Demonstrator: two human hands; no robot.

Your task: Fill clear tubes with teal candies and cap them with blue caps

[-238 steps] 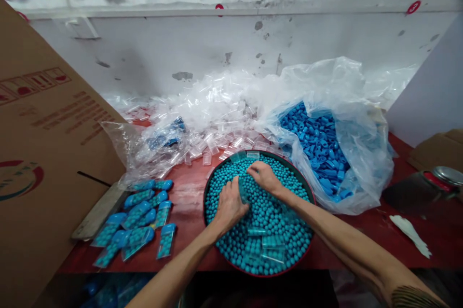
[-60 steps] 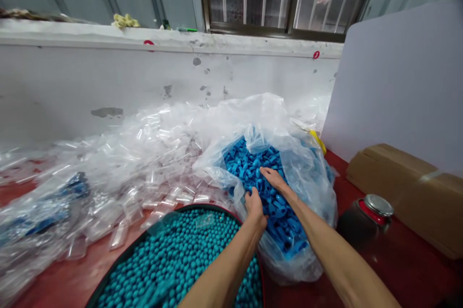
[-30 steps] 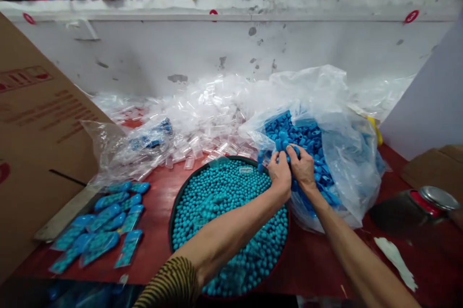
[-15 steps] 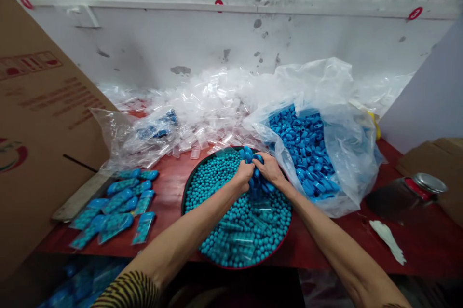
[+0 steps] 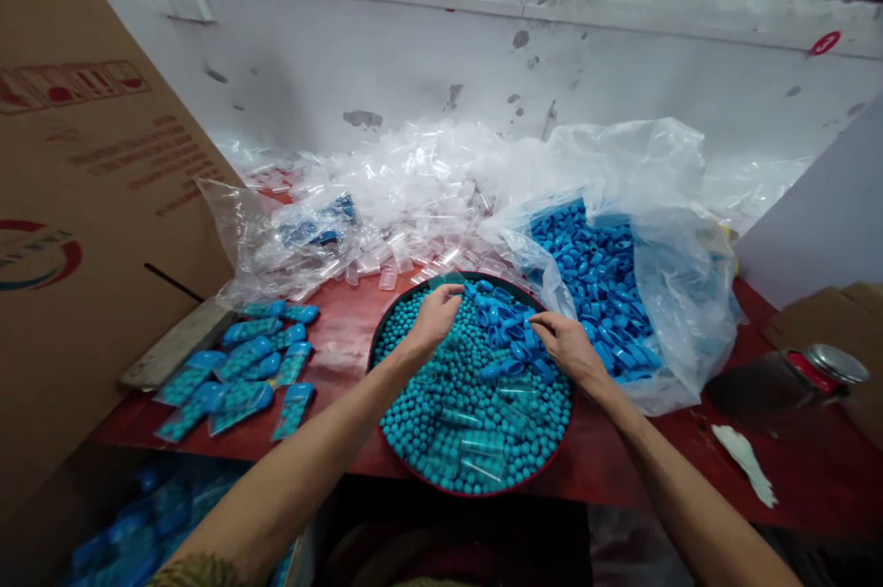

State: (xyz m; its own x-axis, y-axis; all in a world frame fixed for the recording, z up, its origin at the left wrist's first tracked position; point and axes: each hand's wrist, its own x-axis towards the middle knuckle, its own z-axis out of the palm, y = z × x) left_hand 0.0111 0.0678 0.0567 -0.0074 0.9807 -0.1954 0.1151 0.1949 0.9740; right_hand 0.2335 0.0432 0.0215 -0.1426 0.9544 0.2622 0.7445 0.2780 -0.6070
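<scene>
Loosely heaped, glossy blue caps (image 5: 507, 329) are lying at the upper right of a round tray (image 5: 522, 292), just right of the frame's centre, showing smooth rounded shells and hollow openings. The dark-walled, red-edged tray is holding a bed of small teal beads (image 5: 420, 431), and flat transparent sleeves (image 5: 483, 443) are resting on them toward the bottom.

The left hand (image 5: 434, 318) is hovering over the beads beside the caps, its fingers bending close together; whether anything is between them, I cannot tell. The right hand (image 5: 564, 346) is reaching in at the caps' right edge, thumb and forefinger nearly meeting; whether they are gripping a cap is unclear.

Right of centre, a crinkled, translucent bag (image 5: 682, 283) is gaping around many more blue pieces (image 5: 593, 265). Shiny clear plastic pieces (image 5: 434, 191) are spreading across the middle. At the lower left, blue-capped, bead-filled packets (image 5: 248, 357) are lying clustered on the red tabletop (image 5: 345, 357), near a printed cardboard box (image 5: 89, 182).
</scene>
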